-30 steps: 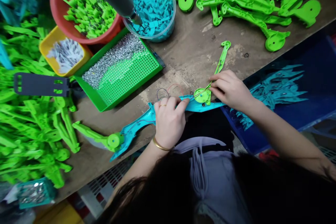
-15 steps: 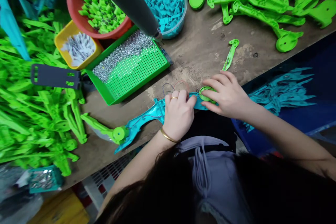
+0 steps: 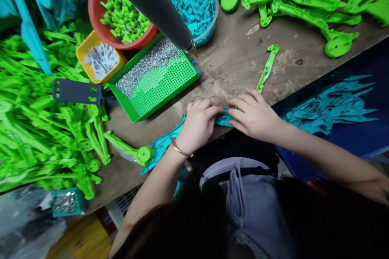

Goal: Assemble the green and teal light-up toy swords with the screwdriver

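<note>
A long blue plastic shell (image 3: 165, 144) lies along the table's front edge, with thin wires running in it. My left hand (image 3: 199, 123) is curled over its middle, wearing a ring and a gold bangle, fingertips pressed down on the shell. At the shell's right end my right hand (image 3: 255, 115) grips it, fingers bent over a small green part that is mostly hidden beneath them. Loose thin wires (image 3: 199, 98) loop up just beyond my left hand. A slim green plastic piece (image 3: 267, 66) lies beyond my right hand. A green arm-like part (image 3: 129, 147) touches the shell's left end.
A green perforated tray (image 3: 161, 93) of screws stands ahead, beside a yellow box (image 3: 84, 54), a red bowl (image 3: 99, 12) and a clear tub (image 3: 215, 12). A dark screwdriver-like tool (image 3: 152, 6) hangs above. Green parts (image 3: 45, 129) heap left; more (image 3: 304, 4) lie back right.
My left hand has shifted slightly left and turned, its fingers now reaching toward the right hand. My right hand has closed further over the green part. The view has shifted a little.
</note>
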{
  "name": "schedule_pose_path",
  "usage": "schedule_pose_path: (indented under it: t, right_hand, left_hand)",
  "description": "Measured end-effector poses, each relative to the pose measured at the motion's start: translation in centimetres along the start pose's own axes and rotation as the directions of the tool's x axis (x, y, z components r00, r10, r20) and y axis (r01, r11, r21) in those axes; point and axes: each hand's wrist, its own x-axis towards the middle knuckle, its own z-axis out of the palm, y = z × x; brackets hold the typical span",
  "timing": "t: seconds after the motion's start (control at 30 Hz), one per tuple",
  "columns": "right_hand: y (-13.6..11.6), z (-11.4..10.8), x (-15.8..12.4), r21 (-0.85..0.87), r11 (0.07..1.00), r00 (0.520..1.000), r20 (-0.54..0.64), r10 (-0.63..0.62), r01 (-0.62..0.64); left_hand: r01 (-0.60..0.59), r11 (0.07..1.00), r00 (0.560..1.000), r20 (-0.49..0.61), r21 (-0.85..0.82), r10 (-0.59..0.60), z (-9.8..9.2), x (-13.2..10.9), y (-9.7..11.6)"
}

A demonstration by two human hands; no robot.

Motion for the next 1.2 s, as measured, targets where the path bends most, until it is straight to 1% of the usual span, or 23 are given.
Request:
schedule_pose_path:
  t: [0.1,0.23,0.33,0.43,0.57,0.63,0.77,0.87,0.97,1.1,1.2]
  right_hand:
    - [0.2,0.4,-0.1,0.029,1.0,1.0,-0.013,0.01,-0.009]
    - [0.4,0.6,-0.1,0.027,1.0,1.0,0.009,0.003,-0.004]
    - [0.5,0.6,-0.1,0.052,0.999,1.0,0.027,-0.013,0.011]
    - [0.5,0.7,-0.2,0.084,0.996,0.999,0.035,-0.028,0.025]
    - [0.7,0.8,-0.3,0.105,0.992,0.996,0.042,-0.081,0.076]
    - [0.8,0.8,-0.3,0.095,0.99,0.993,0.049,-0.105,0.1]
    - [0.7,0.6,-0.1,0.043,0.993,0.992,0.055,-0.114,0.112]
    - [0.4,0.5,-0.1,0.014,0.994,0.992,0.066,-0.112,0.111]
    - [0.1,0.5,-0.1,0.002,0.995,0.993,0.064,-0.099,0.099]
    - [-0.6,0.7,0.3,-0.001,0.997,0.996,0.051,-0.071,0.071]
    - [-1.4,1.0,1.3,0.004,0.998,0.996,0.051,-0.067,0.067]
  left_hand:
    - [-0.062,0.997,0.998,0.018,-0.044,0.063,-0.4,-0.1,-0.8]
    - [-0.144,0.99,0.989,0.032,-0.003,0.144,-0.4,0.0,-1.5]
    - [-0.191,0.982,0.981,0.027,-0.003,0.191,-0.2,0.1,-2.0]
    - [-0.226,0.974,0.974,0.009,-0.022,0.226,-0.1,0.0,-2.4]
    - [-0.265,0.964,0.964,-0.01,-0.024,0.265,0.0,-0.1,-2.8]
    - [-0.288,0.958,0.957,-0.024,-0.016,0.288,0.2,-0.2,-3.0]
    - [-0.307,0.952,0.951,-0.031,-0.005,0.306,0.7,-0.4,-3.3]
    - [-0.316,0.947,0.947,-0.032,0.055,0.318,1.1,-0.4,-3.1]
    - [-0.341,0.927,0.937,-0.026,0.156,0.349,1.4,-0.3,-2.8]
    - [-0.36,0.897,0.928,0.0,0.257,0.373,1.0,-0.4,-3.1]
    - [-0.341,0.894,0.933,-0.016,0.29,0.361,0.4,-1.3,-3.9]
